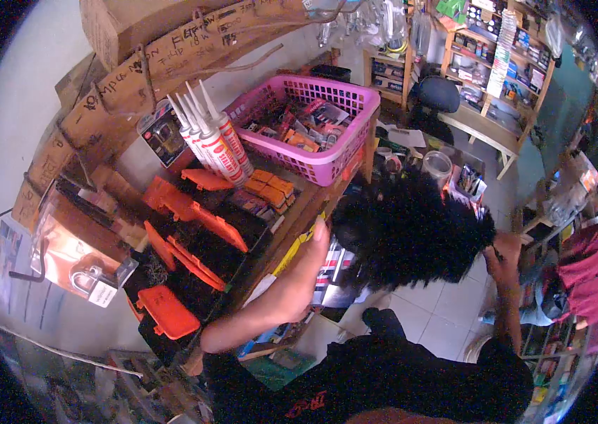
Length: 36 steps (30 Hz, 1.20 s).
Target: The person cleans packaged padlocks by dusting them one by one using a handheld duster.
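Observation:
My right hand is closed at the right end of a large black fluffy duster. My left hand is raised beside the duster's left end, palm edge towards me and a straight finger or thumb pointing up; nothing shows in it, and its other fingers are hidden. Just left of that hand is a black organizer with orange lids, some of them standing up. Small orange boxes lie at its far end, near white-and-red sealant tubes. Striped printed packaging shows below the duster.
A pink basket of packaged goods stands on the wooden counter. Packaged padlocks are at the left. Beyond are a clear round tub, a black chair and stocked shelves. A person in maroon is at the right.

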Motion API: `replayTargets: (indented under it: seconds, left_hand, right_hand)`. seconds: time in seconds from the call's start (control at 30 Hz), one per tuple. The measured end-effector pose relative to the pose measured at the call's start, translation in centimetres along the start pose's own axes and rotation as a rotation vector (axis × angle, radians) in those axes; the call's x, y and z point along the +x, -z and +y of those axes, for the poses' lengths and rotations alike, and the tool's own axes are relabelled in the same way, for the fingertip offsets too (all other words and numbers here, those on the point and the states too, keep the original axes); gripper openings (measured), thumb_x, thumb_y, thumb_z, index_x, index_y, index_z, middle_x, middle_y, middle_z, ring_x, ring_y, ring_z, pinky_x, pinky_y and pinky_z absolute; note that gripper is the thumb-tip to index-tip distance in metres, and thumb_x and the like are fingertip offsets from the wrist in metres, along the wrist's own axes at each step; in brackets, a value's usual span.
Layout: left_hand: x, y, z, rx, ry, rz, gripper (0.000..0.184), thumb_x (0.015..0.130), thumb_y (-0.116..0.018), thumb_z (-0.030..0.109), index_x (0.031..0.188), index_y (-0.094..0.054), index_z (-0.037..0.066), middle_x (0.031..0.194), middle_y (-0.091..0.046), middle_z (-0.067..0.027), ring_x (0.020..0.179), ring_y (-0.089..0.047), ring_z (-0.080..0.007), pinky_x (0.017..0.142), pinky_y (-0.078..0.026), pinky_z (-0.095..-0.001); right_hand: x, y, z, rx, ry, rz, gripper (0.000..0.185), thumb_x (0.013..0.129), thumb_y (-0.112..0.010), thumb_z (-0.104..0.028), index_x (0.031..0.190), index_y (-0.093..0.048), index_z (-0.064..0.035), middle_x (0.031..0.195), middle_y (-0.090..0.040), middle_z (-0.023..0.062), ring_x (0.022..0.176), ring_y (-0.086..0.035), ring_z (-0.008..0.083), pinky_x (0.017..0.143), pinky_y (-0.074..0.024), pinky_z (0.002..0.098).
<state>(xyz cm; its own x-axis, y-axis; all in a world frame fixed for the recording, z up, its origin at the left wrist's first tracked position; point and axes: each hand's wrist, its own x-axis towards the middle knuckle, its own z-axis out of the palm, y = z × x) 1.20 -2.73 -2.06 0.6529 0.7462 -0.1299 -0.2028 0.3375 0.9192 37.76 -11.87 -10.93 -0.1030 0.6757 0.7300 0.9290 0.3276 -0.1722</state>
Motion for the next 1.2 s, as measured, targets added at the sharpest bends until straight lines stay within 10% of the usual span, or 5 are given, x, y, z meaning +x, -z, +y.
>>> replayTargets:
  seconds: [0.3,0.47,0.67,0.97,1.2]
  left_hand:
    - [-0.1,-0.4,1.6,-0.137,0.000,-0.130,0.065,0.087,-0.020,0.059,0.123,-0.041,0.008,0.104,-0.058,-0.0058,0.089,-0.059,-0.0146,0.079,-0.048,-0.0295]
    - [0.4,0.2,0.4,-0.144,0.059,-0.036,0.069,0.081,-0.024,0.065,0.122,-0.041,0.012,0.103,-0.058,-0.0088,0.091,-0.059,-0.0231,0.081,-0.047,-0.0418]
    - [0.3,1.2,0.6,-0.168,0.038,-0.115,0.068,0.083,-0.028,0.063,0.125,-0.040,0.010,0.111,-0.056,-0.0104,0.097,-0.057,-0.0232,0.085,-0.045,-0.0419]
    - [0.8,0.5,0.6,-0.034,0.010,-0.025,0.054,0.086,-0.040,0.052,0.120,-0.044,0.010,0.105,-0.058,-0.0081,0.092,-0.059,-0.0216,0.082,-0.047,-0.0391]
    - [1.4,0.4,1.2,-0.157,-0.062,-0.083,0.055,0.089,-0.035,0.048,0.124,-0.038,0.006,0.104,-0.057,-0.0099,0.087,-0.060,-0.0181,0.075,-0.050,-0.0323]
  right_hand:
    - [-2.3,-1.2,2.6,-0.379,0.283,0.400,0.014,0.069,-0.060,-0.006,0.082,-0.058,-0.0005,0.081,-0.060,0.0159,0.071,-0.057,0.0308,0.063,-0.0431,0.0395]
    - [-0.6,-1.4,1.3,-0.389,0.256,0.396,0.013,0.070,-0.060,-0.008,0.082,-0.057,-0.0026,0.075,-0.056,0.0141,0.070,-0.053,0.0303,0.063,-0.0400,0.0408]
    - [0.7,-1.4,0.2,-0.285,-0.321,0.302,0.013,0.074,-0.063,-0.010,0.082,-0.057,-0.0011,0.082,-0.055,0.0120,0.082,-0.050,0.0320,0.078,-0.0365,0.0410]
    - [2.3,0.8,0.8,-0.483,0.195,0.318,0.022,0.069,-0.055,0.001,0.091,-0.059,0.0008,0.085,-0.056,0.0176,0.077,-0.052,0.0325,0.073,-0.0386,0.0430]
    - [2.7,0.5,1.0,-0.494,0.204,0.359,0.029,0.071,-0.056,-0.001,0.099,-0.062,-0.0100,0.079,-0.056,0.0102,0.071,-0.052,0.0267,0.067,-0.0395,0.0388]
